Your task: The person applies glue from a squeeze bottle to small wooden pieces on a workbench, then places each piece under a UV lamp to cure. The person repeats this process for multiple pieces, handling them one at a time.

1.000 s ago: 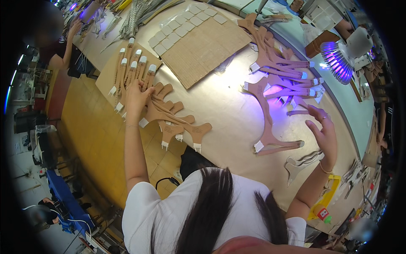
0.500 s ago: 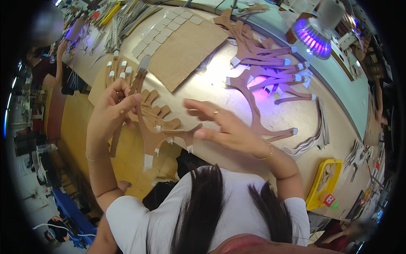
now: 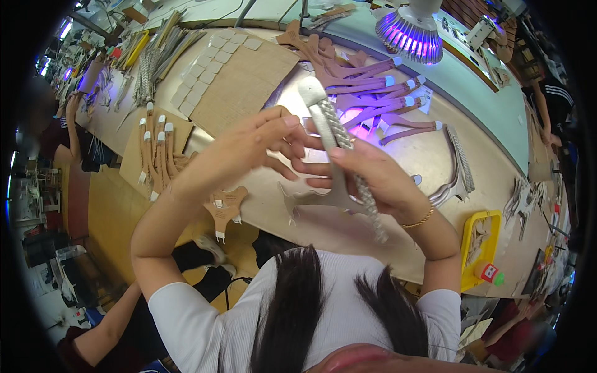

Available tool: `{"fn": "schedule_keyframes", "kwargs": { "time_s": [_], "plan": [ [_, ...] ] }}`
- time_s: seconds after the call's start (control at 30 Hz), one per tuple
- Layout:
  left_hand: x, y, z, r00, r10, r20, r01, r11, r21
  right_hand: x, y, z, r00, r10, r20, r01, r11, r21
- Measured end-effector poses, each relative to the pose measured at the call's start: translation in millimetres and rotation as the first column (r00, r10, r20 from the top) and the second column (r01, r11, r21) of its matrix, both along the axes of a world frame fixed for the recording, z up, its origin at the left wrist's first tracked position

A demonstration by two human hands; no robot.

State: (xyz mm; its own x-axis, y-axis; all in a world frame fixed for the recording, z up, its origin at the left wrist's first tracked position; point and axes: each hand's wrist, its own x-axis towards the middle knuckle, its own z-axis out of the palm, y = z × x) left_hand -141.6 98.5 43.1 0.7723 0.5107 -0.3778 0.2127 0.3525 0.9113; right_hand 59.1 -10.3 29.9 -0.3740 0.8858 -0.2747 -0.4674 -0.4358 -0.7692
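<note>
In my right hand [image 3: 382, 177] is a silver forked sandal strap [image 3: 341, 177] with a braided strip along one arm and a pale rounded tip pointing up. My thumb lies across it, with fingers behind. My left hand [image 3: 255, 143] hovers just left of the strap, fingers apart and slightly bent. Whether those fingertips touch the strap, I cannot tell. Below my left forearm, a tan forked strap [image 3: 225, 208] lies at the table's near left edge, partly over it. More tan straps [image 3: 160, 152] with white tips are on cardboard at the left.
Brown straps [image 3: 367, 84] are spread under a purple-lit lamp [image 3: 409, 34]. A cardboard sheet [image 3: 242, 81] bears rows of pale square pieces. Another silver strap [image 3: 457, 165] lies at the right, near a yellow tray [image 3: 466, 261] and a bottle [image 3: 489, 273]. Other people are nearby.
My left hand has let go of a tan strap, which now lies at the left, and has moved right. My right hand, empty before, now holds a silver strap. The view has shifted.
</note>
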Motion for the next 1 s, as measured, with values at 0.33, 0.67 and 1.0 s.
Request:
{"fn": "schedule_keyframes", "kwargs": {
  "time_s": [0.33,0.67,1.0],
  "plan": [
    [18,264,-154,0.769,0.601,-0.217,0.019,0.318,0.948,51,-30,-20,0.9,-0.135,0.415,0.104,0.99,0.096],
    [28,323,-163,0.73,0.501,-0.465,0.039,0.649,0.76,72,0,-40,0.92,-0.245,0.307,0.232,0.969,0.079],
    [32,330,-157,0.716,0.438,-0.544,0.067,0.732,0.678,68,19,-37,0.948,-0.205,0.245,0.193,0.979,0.073]
  ]
}}
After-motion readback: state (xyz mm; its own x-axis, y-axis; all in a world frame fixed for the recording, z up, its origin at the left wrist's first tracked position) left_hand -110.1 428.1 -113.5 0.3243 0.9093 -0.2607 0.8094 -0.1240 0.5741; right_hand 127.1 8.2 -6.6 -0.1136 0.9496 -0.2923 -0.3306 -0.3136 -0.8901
